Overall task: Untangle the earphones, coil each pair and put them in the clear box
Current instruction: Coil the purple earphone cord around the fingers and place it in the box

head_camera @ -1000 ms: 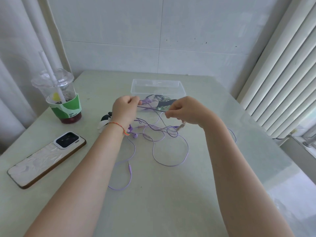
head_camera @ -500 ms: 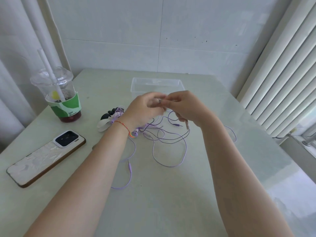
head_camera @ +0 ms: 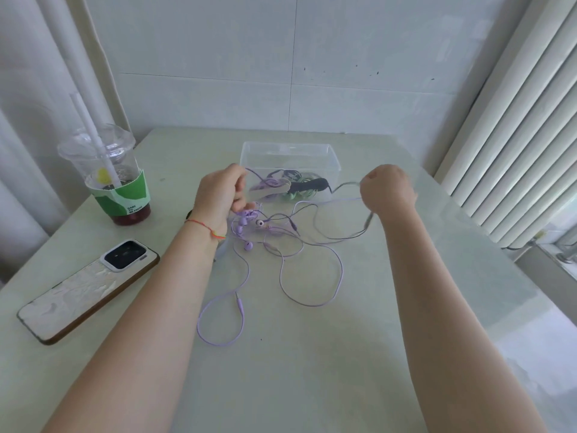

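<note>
Both hands have parted since half a second ago, when they met in front of the clear box [head_camera: 334, 157]. Now I have my left hand [head_camera: 218, 195] near the box's left corner, fingers curled around the purple earphones [head_camera: 246, 223] at the bud end, and my right hand [head_camera: 387, 189] off the box's right side, fist closed on a cord [head_camera: 343, 201] drawn between them. The rest lies looped on the table [head_camera: 312, 370] nearer me than the box. Already-coiled pairs [head_camera: 293, 184] sit inside. That spread suggests one strand is coming free.
</note>
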